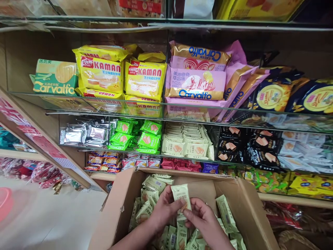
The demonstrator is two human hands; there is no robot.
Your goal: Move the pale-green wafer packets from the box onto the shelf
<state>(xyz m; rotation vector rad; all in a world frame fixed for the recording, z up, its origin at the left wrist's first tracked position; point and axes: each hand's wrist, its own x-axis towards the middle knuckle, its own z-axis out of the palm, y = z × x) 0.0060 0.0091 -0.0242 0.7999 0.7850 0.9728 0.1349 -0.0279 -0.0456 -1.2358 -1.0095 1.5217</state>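
Observation:
A pale cream-green snack packet [180, 191] is held upright over an open cardboard box. My left hand [165, 205] grips its left side, with the thumb across the front. At the packet's lower right corner, my right hand [199, 214] is curled, thumb and fingers closed on its edge. Beneath both hands the cardboard box [118, 205] holds many loose packets of the same kind, such as one packet [225, 212] leaning at the right. On the shelf ahead, rows of matching pale packets [186, 144] stand in a compartment.
Green packets [121, 139] and silver packets [74, 133] fill compartments to the left; black packets [262, 144] are on the right. A glass shelf edge [145, 106] runs above, carrying yellow wafer packs [101, 74] and pink cookie packs [196, 83]. A pink tub [4, 203] stands at far left.

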